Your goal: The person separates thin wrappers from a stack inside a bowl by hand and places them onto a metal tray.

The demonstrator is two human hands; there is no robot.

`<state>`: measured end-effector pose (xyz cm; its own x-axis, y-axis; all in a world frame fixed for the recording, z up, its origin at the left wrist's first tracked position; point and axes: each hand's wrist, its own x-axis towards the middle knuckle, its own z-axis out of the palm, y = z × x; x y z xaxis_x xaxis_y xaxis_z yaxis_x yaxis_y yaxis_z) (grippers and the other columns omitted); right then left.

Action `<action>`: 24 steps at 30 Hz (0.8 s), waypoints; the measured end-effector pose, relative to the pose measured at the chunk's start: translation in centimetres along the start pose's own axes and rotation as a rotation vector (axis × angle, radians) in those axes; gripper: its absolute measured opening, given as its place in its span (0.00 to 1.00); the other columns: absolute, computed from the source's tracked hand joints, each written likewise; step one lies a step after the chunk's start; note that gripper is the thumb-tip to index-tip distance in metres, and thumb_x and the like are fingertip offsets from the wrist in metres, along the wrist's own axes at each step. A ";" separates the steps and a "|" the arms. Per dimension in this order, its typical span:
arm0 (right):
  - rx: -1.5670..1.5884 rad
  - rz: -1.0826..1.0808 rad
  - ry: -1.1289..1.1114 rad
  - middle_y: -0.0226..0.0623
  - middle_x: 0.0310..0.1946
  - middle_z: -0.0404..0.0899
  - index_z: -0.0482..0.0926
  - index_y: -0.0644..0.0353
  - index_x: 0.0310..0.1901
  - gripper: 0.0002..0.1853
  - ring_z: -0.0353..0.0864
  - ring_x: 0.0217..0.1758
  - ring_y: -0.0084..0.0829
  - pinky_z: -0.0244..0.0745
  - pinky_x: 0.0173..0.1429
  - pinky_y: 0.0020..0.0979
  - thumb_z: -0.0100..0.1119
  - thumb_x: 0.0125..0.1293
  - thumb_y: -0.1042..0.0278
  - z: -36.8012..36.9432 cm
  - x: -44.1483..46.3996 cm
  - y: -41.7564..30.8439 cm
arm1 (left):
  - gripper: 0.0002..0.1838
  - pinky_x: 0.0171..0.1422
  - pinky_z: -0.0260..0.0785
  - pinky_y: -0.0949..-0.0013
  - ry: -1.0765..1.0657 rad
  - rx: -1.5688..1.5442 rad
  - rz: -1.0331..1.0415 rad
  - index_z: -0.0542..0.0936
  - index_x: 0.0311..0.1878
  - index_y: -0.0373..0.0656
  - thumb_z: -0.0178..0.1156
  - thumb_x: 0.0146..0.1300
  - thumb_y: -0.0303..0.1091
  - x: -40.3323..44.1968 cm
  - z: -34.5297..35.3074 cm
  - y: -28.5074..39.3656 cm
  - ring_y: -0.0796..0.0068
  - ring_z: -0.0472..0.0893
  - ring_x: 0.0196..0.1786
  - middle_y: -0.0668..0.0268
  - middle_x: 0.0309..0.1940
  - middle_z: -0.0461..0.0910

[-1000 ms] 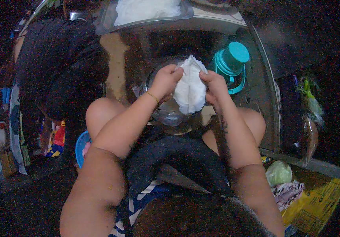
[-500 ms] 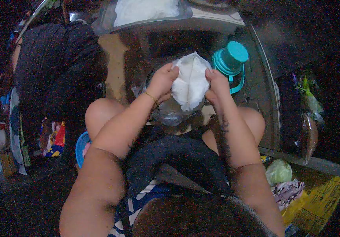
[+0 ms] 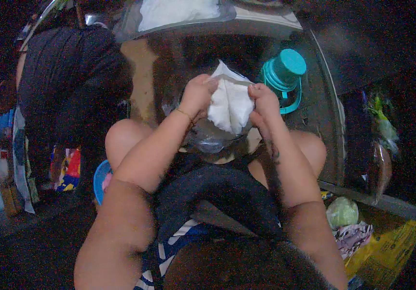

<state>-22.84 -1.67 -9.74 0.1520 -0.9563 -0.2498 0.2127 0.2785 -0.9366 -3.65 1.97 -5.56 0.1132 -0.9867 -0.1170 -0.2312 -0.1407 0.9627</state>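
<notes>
A soft white sheet [image 3: 231,108], creased down its middle, is stretched between my two hands in front of my knees. I cannot tell whether it is cloth or something else. My left hand [image 3: 199,96] pinches its left edge, thumb on top. On the opposite edge, my right hand [image 3: 266,102] grips it the same way. The sheet's top corner stands up to a point, with a fold between it and the lower part. Beneath the hands sits something clear and shiny like plastic [image 3: 212,144], partly hidden by the sheet.
Right of my hands stands a turquoise container [image 3: 287,72] with a handle. A tray [image 3: 229,18] holding a white mass lies at the top. A person in dark clothing [image 3: 72,87] is at left. A blue basin [image 3: 99,183], a cabbage [image 3: 342,212] and yellow packaging [image 3: 389,246] lie lower down.
The white sheet has changed from a flatter, pointed oval to a folded shape with its top tilted back. Both hands keep their grip and have barely shifted.
</notes>
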 end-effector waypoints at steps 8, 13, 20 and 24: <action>-0.332 -0.014 0.005 0.32 0.32 0.77 0.77 0.61 0.39 0.09 0.76 0.35 0.27 0.72 0.42 0.29 0.61 0.62 0.66 0.6 -0.6 -1.9 | 0.13 0.36 0.69 0.63 0.031 0.027 0.089 0.78 0.34 0.37 0.59 0.60 0.39 1.1 0.2 -1.3 0.64 0.78 0.30 0.58 0.28 0.80; -0.591 -0.298 0.025 0.30 0.29 0.79 0.79 0.64 0.37 0.12 0.74 0.31 0.22 0.70 0.38 0.26 0.64 0.59 0.63 1.5 -0.5 -1.6 | 0.13 0.38 0.68 0.61 -0.039 0.320 0.203 0.77 0.32 0.37 0.61 0.58 0.39 0.1 0.9 -1.3 0.58 0.78 0.32 0.50 0.29 0.78; -0.584 -0.237 0.228 0.32 0.28 0.80 0.80 0.67 0.39 0.12 0.73 0.28 0.23 0.69 0.35 0.28 0.57 0.65 0.66 -3.2 3.7 2.5 | 0.16 0.47 0.71 0.64 -0.012 -0.191 -0.123 0.79 0.45 0.39 0.55 0.65 0.42 -0.7 -0.9 1.3 0.63 0.80 0.38 0.59 0.38 0.82; -0.461 -0.222 0.237 0.40 0.30 0.80 0.79 0.68 0.37 0.12 0.76 0.32 0.32 0.70 0.38 0.34 0.56 0.64 0.65 -1.4 1.7 0.3 | 0.18 0.50 0.70 0.61 0.042 -0.247 -0.099 0.78 0.47 0.37 0.50 0.69 0.44 -0.6 -0.9 1.0 0.61 0.80 0.42 0.58 0.40 0.82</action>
<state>-23.92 -3.36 -10.77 -0.0808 -0.9962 -0.0334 -0.2368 0.0517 -0.9702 -3.05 2.47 -4.31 0.1646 -0.9640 -0.2087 0.0251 -0.2075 0.9779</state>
